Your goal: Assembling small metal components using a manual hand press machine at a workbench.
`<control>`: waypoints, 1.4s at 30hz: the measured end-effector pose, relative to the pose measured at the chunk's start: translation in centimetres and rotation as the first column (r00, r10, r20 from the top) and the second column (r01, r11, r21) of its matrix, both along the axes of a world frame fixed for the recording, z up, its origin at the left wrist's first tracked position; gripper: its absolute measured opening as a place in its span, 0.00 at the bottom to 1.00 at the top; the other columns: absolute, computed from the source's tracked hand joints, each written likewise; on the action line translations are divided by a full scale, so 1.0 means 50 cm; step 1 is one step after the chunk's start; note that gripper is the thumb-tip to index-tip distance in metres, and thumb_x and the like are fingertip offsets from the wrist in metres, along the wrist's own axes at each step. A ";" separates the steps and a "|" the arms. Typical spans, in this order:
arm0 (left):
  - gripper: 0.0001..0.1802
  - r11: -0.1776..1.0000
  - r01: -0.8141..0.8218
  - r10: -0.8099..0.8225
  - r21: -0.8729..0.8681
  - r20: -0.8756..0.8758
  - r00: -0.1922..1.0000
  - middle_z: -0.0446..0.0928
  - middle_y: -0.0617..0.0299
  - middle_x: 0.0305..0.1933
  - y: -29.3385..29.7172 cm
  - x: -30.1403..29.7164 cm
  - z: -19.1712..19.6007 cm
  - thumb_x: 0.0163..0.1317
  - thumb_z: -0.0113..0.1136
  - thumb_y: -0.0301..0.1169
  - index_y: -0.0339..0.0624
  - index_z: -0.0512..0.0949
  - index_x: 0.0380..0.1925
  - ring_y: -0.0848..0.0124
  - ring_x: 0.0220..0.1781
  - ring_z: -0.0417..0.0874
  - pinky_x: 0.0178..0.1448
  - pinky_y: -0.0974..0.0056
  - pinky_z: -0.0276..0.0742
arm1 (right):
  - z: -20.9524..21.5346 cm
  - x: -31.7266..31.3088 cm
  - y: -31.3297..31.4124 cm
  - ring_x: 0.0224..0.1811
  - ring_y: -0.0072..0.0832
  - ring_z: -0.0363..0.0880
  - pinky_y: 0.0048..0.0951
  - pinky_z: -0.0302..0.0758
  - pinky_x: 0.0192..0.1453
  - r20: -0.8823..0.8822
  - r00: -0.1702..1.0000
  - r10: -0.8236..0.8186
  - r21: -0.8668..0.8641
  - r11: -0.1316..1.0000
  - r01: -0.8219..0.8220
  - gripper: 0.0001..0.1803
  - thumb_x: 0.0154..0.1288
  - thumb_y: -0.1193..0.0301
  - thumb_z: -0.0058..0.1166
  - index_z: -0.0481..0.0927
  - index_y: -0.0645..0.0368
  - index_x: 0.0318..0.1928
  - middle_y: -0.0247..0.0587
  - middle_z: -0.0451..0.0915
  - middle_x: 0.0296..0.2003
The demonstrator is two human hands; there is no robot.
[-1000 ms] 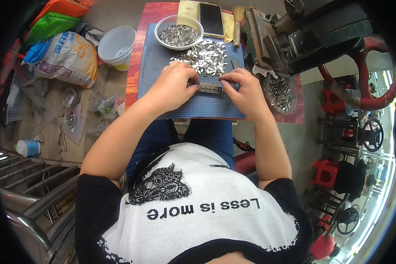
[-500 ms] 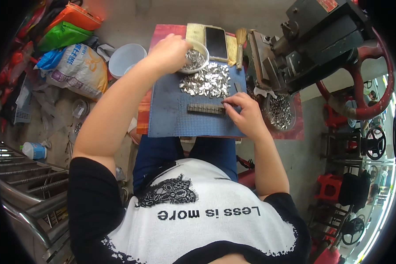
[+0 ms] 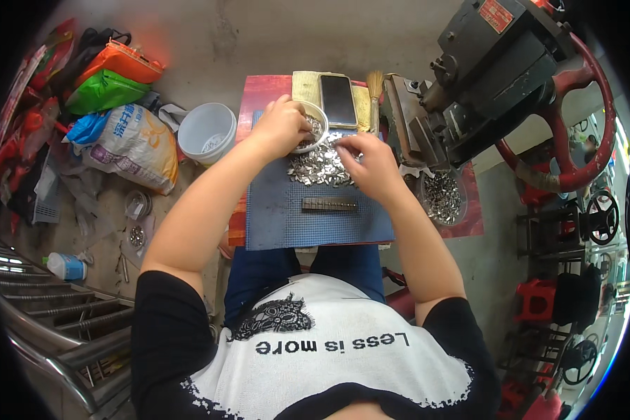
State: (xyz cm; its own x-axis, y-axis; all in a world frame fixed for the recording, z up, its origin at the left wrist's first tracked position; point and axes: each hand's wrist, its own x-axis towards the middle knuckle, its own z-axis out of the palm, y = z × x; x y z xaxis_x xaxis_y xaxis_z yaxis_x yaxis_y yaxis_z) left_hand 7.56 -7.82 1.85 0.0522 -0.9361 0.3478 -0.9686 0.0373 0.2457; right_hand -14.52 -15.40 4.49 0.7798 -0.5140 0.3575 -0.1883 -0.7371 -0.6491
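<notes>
My left hand reaches over a round white bowl of small metal pieces. Its fingers are curled down among the pieces, and whatever they pinch is hidden. Just right of the bowl, my right hand hovers at a heap of small shiny metal pieces, thumb and fingers drawn together. Anything between its fingertips is too small to make out. Nearer to me, a dark slotted metal block lies on the blue ribbed mat, touched by neither hand.
A phone rests on a yellow cloth beside a brush. At right stand a tub of metal pieces and a dark machine with a red handwheel. A white bucket and filled bags are at left.
My right hand has left the slotted block and moved away from me to the heap. My left hand has moved further over the bowl, fingers among its pieces. The view has shifted.
</notes>
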 end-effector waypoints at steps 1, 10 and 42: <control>0.10 0.998 0.015 -0.020 -0.053 -0.088 0.996 0.81 0.62 0.42 0.003 0.005 -0.005 0.51 0.70 0.30 0.46 0.89 0.35 0.60 0.51 0.76 0.56 0.57 0.73 | 0.006 0.028 -0.004 0.42 0.46 0.79 0.40 0.75 0.48 0.041 0.999 -0.031 0.025 0.999 0.030 0.08 0.64 0.71 0.58 0.84 0.63 0.39 0.49 0.81 0.34; 0.11 0.994 -0.053 -0.004 -0.100 -0.494 0.869 0.85 0.62 0.49 0.047 0.005 0.022 0.53 0.71 0.34 0.48 0.90 0.38 0.59 0.56 0.75 0.63 0.58 0.73 | 0.034 0.152 -0.020 0.44 0.52 0.81 0.45 0.76 0.48 -0.198 0.977 0.079 0.089 0.994 -0.062 0.16 0.70 0.63 0.52 0.83 0.65 0.39 0.57 0.83 0.37; 0.11 0.925 -0.262 0.211 -0.273 -0.203 0.956 0.84 0.52 0.46 0.044 -0.014 0.024 0.52 0.71 0.39 0.46 0.89 0.32 0.58 0.58 0.79 0.66 0.51 0.67 | -0.013 0.198 -0.057 0.33 0.21 0.80 0.28 0.75 0.37 0.012 0.998 -0.059 0.593 0.804 0.040 0.14 0.61 0.65 0.69 0.88 0.66 0.39 0.40 0.86 0.31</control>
State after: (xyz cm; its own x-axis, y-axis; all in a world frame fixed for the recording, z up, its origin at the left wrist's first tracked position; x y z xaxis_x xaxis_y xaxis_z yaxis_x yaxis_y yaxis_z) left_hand 6.87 -5.60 3.03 0.3409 -0.7459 0.5722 -0.9038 -0.0925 0.4178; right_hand -4.64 -18.26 3.82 0.7416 -0.6708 -0.0074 -0.1885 -0.1977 -0.9620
